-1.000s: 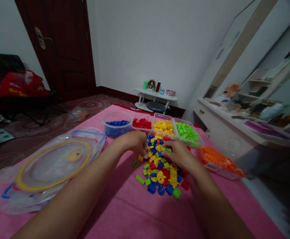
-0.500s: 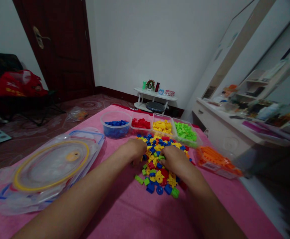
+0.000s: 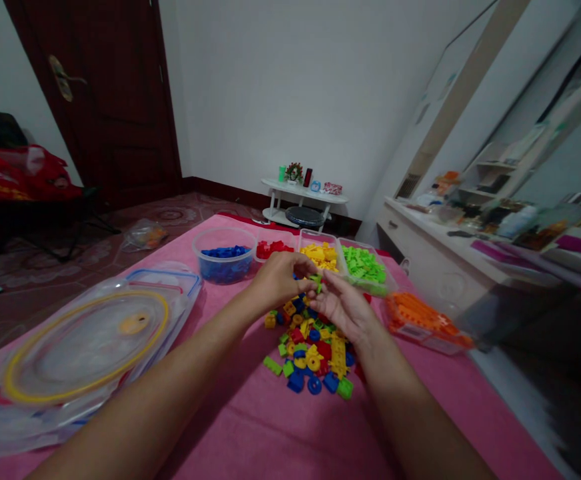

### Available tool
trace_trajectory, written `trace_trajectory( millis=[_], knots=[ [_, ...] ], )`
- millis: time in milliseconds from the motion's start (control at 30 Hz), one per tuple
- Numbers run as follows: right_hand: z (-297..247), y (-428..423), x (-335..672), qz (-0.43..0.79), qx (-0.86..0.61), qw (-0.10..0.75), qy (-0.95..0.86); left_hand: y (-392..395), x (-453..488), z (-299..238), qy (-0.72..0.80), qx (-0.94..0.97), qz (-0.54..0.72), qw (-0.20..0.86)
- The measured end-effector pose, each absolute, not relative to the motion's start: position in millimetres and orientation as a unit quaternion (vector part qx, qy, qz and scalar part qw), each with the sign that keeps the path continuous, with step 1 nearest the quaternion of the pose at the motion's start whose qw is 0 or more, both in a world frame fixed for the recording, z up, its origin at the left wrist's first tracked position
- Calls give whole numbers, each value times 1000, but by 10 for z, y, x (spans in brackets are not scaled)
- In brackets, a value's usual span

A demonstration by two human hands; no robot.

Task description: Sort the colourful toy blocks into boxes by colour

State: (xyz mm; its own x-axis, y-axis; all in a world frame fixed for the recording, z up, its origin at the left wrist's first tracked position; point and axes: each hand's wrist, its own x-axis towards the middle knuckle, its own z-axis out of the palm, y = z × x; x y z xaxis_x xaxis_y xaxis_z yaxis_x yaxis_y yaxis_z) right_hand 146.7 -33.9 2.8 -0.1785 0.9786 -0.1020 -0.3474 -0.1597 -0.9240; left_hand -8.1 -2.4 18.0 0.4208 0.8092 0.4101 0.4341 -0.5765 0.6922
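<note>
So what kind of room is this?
Probably a bedroom in someone's home: a pink cloth-covered surface that looks like a bed, a dark wooden door, and a cluttered white dresser.

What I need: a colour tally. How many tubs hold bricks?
5, left to right: blue tub, red tub partly behind left hand, yellow tub, green tub, orange tub nearest. None looks hidden.

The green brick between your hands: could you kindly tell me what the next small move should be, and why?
Probably carry the green brick forward and right, then drop it into the green tub. The left hand and right hand both pinch it above the mixed pile, and that tub holds only green pieces.
</note>
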Motion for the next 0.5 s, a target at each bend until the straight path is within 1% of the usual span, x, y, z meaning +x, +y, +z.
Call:
trace_trajectory(
  millis=[100,200,300,400,500],
  knots=[
    [11,-311,1473,721,-362,509,-299,5,-34,103,357,791,415,273],
    [-6,-279,1521,714,-361,540,-261,110,-52,-99,370,756,464,275],
    [-33,-220,1639,703,-359,560,-252,243,-133,-390,441,721,489,216],
    [-76,-64,1853,666,-368,591,-269,334,-219,-635,464,732,462,185],
    [-120,222,2113,581,-418,608,-345,363,-257,-759,469,729,458,197]
  ],
)
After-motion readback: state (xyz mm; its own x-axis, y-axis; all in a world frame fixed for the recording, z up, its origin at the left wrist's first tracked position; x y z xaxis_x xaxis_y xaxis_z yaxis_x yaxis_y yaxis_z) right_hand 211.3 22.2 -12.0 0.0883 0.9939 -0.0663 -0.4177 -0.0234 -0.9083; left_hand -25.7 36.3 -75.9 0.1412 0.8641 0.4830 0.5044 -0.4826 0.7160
